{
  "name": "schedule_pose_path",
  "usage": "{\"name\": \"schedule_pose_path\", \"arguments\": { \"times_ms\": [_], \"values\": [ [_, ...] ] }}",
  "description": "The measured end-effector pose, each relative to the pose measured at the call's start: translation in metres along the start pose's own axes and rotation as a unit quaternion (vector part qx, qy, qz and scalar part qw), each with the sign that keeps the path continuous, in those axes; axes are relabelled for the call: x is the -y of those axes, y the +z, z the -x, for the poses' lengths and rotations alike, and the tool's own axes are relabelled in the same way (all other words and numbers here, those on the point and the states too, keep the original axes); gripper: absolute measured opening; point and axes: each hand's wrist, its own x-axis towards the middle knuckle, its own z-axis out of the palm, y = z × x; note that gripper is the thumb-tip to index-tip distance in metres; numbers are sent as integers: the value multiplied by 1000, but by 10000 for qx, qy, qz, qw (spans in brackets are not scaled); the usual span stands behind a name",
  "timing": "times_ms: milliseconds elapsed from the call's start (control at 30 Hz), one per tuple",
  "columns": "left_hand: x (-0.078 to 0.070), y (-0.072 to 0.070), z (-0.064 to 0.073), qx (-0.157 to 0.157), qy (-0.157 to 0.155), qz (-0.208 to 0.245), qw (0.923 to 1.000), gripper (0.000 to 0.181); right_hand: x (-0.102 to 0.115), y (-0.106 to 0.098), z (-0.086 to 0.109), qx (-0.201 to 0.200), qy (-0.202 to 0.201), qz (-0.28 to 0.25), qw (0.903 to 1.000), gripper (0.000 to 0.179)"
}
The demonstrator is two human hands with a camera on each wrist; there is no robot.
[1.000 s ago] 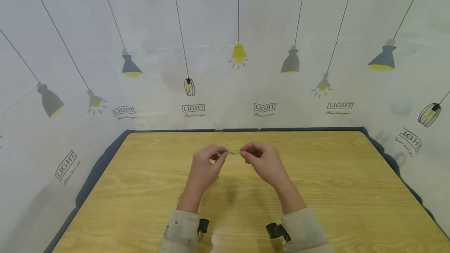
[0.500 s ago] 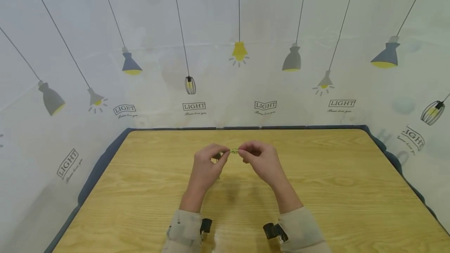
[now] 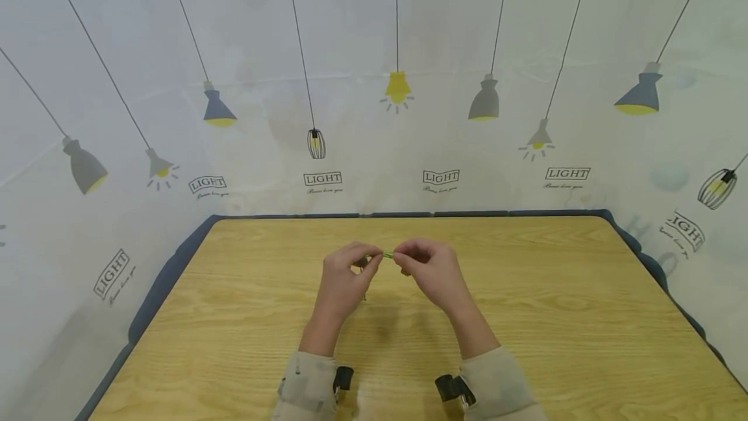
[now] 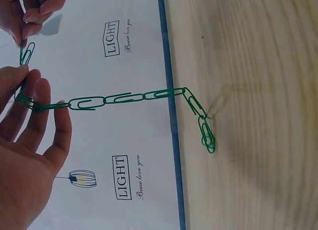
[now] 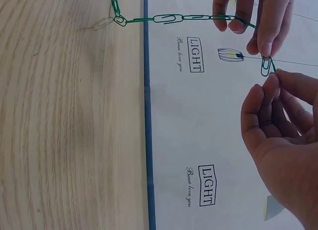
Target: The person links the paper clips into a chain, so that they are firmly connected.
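Observation:
Between thumb and fingers, my left hand (image 3: 341,281) pinches the end of a chain of green paper clips (image 4: 164,93). In the left wrist view the chain runs across the fingers, and its far end hangs down by the tabletop. My right hand (image 3: 438,275) pinches a single green paper clip (image 5: 274,66) between thumb and forefinger. This clip meets the chain's end clip (image 5: 264,68) in the small gap between the two hands. Whether the two are linked I cannot tell. Fingertips cover parts of both clips.
A wooden table (image 3: 561,317) lies under the hands, with a dark blue edge (image 3: 403,215) along the back. Behind it hangs a pale wall covering (image 3: 362,31) printed with lamps. Black wrist cameras (image 3: 343,379) sit at both cuffs.
Both hands have come closer together, the right one shifting slightly left. The clips between them overlap more, so a shorter length shows. Each hand keeps its pinch.

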Motion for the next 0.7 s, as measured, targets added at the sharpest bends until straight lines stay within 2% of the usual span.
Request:
{"name": "schedule_pose_path", "arguments": {
  "times_ms": [300,467,700],
  "values": [
    [5,2,3,35,143,-76,9999,8,-4,-3,0,58,395,-26,9992,12],
    [5,1,5,-94,103,35,9999,6,-5,-10,2,105,487,82,9987,12],
    [7,4,6,60,34,233,9997,9,-5,-15,3,278,519,157,9981,17]
  ]
}}
